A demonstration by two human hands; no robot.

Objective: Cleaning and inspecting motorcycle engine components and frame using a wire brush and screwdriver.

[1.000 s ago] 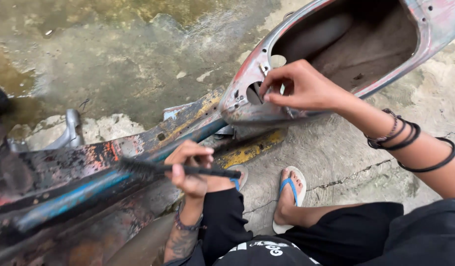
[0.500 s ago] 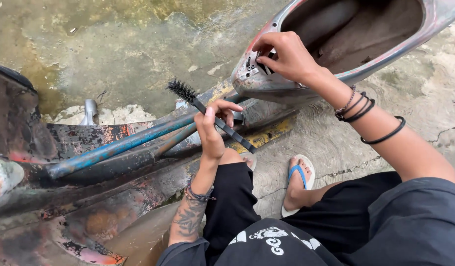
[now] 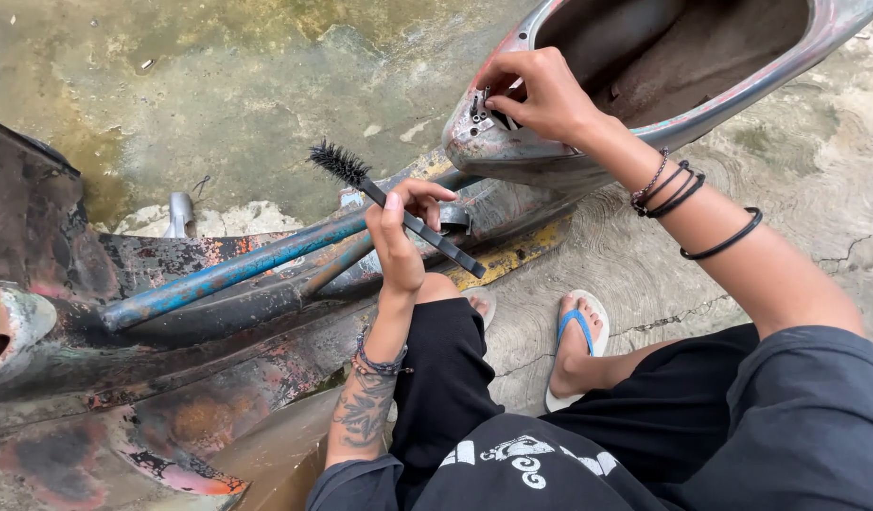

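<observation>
Nearest, at six o'clock in the view, the person's knees in black cloth fill the bottom edge, and a bare foot in a white flip-flop sandal with a blue strap (image 3: 576, 333) rests on the cracked grey concrete ground (image 3: 815, 170) at about five o'clock. Just above the left knee, near the centre, the left hand (image 3: 399, 237) is closed around a slim black wire brush with a flat handle and a bristled round head (image 3: 399, 213); the fingers wrap the middle of the handle, the bristle end points up towards eleven o'clock and the handle's tail runs down towards four o'clock. Behind that hand, from nine o'clock towards the centre, lies a rusty, paint-flaked old scooter frame (image 3: 172, 378), with a worn blue metal tube (image 3: 228, 273) slanting across it; the brush handle crosses in front of the tube's upper end. Farther off, at one o'clock, the right hand (image 3: 541, 95), with black bands at its wrist, pinches the pointed tip of a grey, scuffed hollow scooter body shell (image 3: 645, 66), thumb and fingers shut on its rim by a small perforated plate. Beyond, at eleven o'clock, wet greenish concrete spreads to the top edge.
</observation>
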